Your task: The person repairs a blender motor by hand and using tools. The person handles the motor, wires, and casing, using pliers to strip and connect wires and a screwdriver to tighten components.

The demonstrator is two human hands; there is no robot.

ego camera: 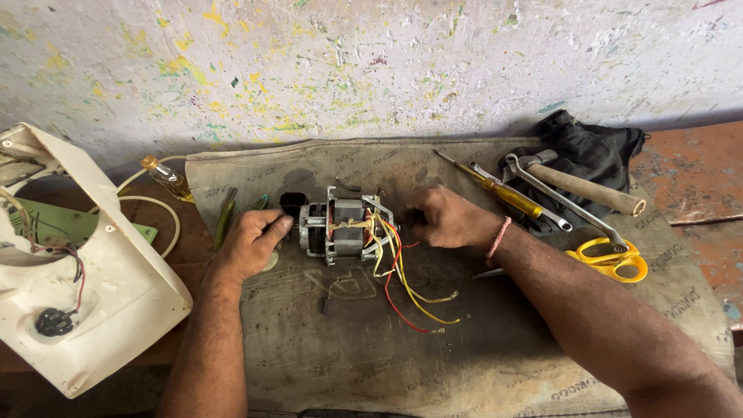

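Observation:
A small electric motor [344, 228] with copper windings lies on a grey sack cloth [371, 356] in the middle of the bench. Yellow and red wires [406, 290] trail from it toward me. My left hand [254, 241] presses against the motor's left end, by a black part on its shaft. My right hand [447, 219] grips the motor's right end, fingers curled behind the frame. A red thread band circles my right wrist.
A white plastic appliance housing [93, 286] with a green circuit board lies at left. A yellow-handled screwdriver [503, 193], a spanner [569, 205], a wooden-handled hammer [588, 190], yellow scissors [611, 259] and a black cloth [592, 151] lie at right. Green-handled pliers [226, 217] rest left of the motor. A paint-flecked wall stands behind.

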